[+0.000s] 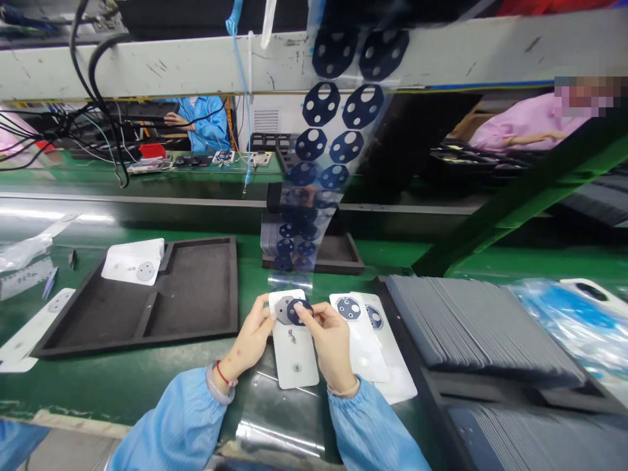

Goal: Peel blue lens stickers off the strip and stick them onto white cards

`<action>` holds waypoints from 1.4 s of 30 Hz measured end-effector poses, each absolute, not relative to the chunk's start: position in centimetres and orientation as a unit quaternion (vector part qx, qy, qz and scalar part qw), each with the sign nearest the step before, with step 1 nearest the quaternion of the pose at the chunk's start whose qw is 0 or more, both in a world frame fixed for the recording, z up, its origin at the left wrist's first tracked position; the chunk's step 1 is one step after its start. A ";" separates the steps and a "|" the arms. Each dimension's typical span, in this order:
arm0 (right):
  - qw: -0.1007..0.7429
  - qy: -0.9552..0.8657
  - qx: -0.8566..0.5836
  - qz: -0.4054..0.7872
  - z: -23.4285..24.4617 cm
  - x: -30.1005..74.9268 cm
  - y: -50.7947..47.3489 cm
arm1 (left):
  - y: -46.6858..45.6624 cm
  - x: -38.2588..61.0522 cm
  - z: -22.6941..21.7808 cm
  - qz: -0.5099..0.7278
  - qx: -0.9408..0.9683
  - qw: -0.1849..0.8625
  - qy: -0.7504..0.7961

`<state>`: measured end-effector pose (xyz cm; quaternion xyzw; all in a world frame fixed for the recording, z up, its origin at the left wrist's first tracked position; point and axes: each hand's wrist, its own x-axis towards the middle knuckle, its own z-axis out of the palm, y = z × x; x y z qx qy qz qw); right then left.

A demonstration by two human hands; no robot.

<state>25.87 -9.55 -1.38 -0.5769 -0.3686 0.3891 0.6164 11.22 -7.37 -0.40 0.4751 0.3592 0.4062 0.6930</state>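
A white phone back cover [296, 358] with a grey octagonal camera area lies lengthwise in front of me. My left hand [252, 333] grips its upper left edge with fingers closed. Over the right part of the camera area, my right hand [330, 337] pinches a dark octagonal sticker [297, 312] with round holes. The sticker sits tilted and overlaps the cover; whether it touches the surface I cannot tell. Right of my right hand lies another white cover [366, 353] with a dark octagon on its camera area, partly on top of a second such cover [392, 360].
A clear strip of dark octagonal stickers [321, 104] hangs from the overhead beam [196, 65]. Black trays flank me: the left tray [196, 288] bears a white cover, the right one holds stacked grey sheets [471, 320]. A green post [515, 196] slants at right. Co-workers sit beyond.
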 end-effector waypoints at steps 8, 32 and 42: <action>0.600 -0.426 -0.618 0.276 -1.3 25.1 -10.0 | -7.8 11.4 0.1 0.397 0.469 0.710 0.345; 0.595 -0.452 -0.625 0.226 -1.3 24.6 -10.4 | -8.4 11.5 0.5 0.396 0.526 0.665 0.354; 0.594 -0.493 -0.634 0.047 -1.2 24.8 -9.9 | -8.8 12.4 -0.1 0.460 0.460 0.654 0.385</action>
